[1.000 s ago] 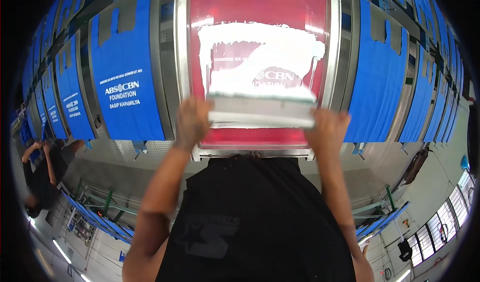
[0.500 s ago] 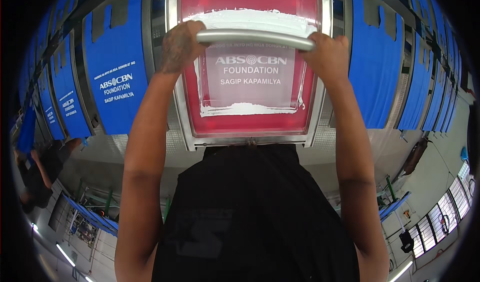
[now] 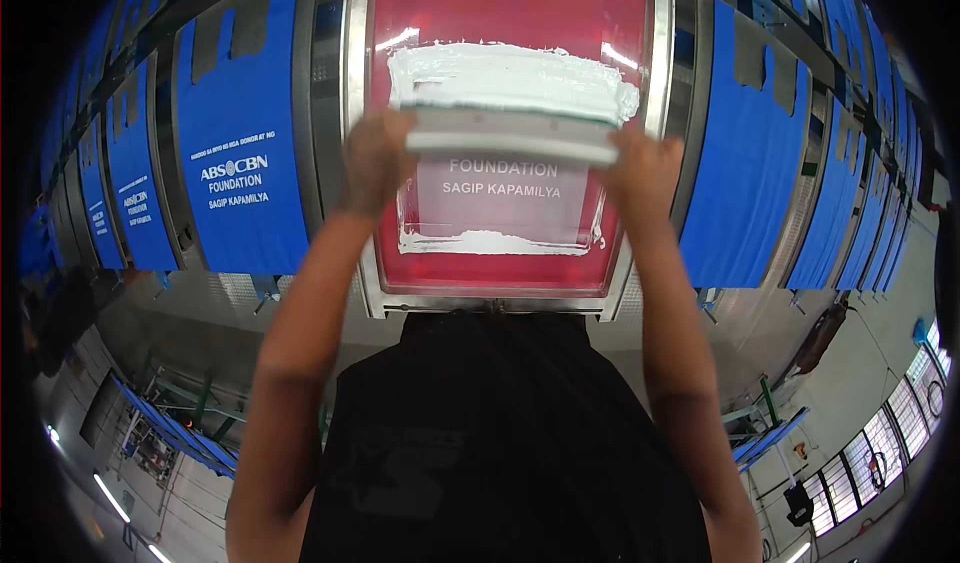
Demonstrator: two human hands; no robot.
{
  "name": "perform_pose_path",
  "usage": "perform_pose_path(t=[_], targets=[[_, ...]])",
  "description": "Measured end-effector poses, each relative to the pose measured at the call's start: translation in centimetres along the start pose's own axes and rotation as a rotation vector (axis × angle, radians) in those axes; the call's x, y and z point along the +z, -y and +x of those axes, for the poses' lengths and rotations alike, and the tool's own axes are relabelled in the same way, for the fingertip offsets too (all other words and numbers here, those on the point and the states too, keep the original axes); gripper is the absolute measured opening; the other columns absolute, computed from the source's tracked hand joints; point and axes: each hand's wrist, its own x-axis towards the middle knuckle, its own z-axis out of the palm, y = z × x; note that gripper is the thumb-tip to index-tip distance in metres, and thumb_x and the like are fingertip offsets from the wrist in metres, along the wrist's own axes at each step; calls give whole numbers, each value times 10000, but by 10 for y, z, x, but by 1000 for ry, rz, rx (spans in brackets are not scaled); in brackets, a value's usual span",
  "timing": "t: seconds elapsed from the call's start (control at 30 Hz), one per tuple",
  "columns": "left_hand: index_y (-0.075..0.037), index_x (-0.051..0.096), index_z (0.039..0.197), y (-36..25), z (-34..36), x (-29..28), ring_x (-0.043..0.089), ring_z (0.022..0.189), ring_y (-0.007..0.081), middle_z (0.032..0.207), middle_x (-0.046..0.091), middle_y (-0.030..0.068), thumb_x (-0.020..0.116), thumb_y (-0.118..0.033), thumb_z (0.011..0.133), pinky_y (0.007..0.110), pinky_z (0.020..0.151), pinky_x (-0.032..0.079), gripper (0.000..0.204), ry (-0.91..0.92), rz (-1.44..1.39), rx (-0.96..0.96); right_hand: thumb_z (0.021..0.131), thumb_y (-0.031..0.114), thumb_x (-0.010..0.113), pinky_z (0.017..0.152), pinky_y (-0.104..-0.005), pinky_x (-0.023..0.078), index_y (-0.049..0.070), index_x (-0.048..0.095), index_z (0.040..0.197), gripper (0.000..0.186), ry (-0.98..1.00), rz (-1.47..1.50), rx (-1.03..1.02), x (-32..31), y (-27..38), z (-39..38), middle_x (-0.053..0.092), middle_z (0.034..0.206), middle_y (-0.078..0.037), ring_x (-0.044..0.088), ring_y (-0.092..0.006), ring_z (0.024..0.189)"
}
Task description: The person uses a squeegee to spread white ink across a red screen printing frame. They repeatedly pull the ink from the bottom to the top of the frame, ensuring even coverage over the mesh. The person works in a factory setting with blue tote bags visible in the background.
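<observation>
A pink printing screen [image 3: 500, 13] in a metal frame [image 3: 356, 53] lies in front of me. A long metal squeegee [image 3: 510, 135] crosses it at an angle to my view, slightly blurred by motion. My left hand [image 3: 378, 158] is closed on the squeegee's left end, and my right hand [image 3: 642, 168] on its right end. Thick white ink [image 3: 500, 71] lies in a band beyond the blade. Nearer me, the printed lettering shows through the screen, with a ragged line of white ink along its bottom.
Rows of blue fabric pieces [image 3: 240, 83] [image 3: 745, 163] lie on boards either side of the screen, those on the left printed in white. Another person [image 3: 45, 323] is dimly visible at the far left. Racks of blue cloth [image 3: 175, 428] and windows [image 3: 880, 438] are behind me.
The squeegee went from the screen's near part up to its far part, and has since come partway back toward me with both hands, leaving the white ink band beyond it.
</observation>
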Motion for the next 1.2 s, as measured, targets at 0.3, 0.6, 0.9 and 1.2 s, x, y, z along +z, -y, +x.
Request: perform_pose_path(t=[0.3, 0.6, 0.9, 1.2], targets=[[-12, 736, 989, 16, 154, -68, 713, 869, 297, 914, 740, 163, 847, -260, 683, 394, 835, 536, 409, 436, -155, -140, 660, 351, 768, 884, -402, 561, 44, 751, 1018, 473, 420, 65, 137, -82, -14, 131, 734, 961, -202, 712, -351, 910], [-17, 711, 1025, -10, 70, -42, 690, 934, 329, 942, 733, 175, 729, -343, 846, 421, 847, 523, 373, -274, -98, -210, 675, 424, 804, 968, -406, 513, -1, 670, 1227, 711, 551, 157, 56, -36, -44, 155, 700, 1150, -219, 674, -354, 1081], [-16, 700, 944, -171, -222, -9, 669, 734, 146, 849, 709, 109, 588, -446, 995, 295, 695, 517, 448, 825, -1040, -897, 803, 322, 763, 836, -411, 521, -18, 697, 1111, 464, 537, 228, -380, -20, 8, 183, 717, 962, -215, 698, -334, 903], [-21, 693, 822, -189, -252, 2, 641, 621, 116, 676, 675, 50, 646, -386, 968, 292, 582, 507, 396, 642, -1101, -893, 797, 236, 722, 854, -452, 532, 59, 706, 1118, 367, 457, 122, -362, -34, 29, 135, 712, 906, -203, 681, -395, 899]])
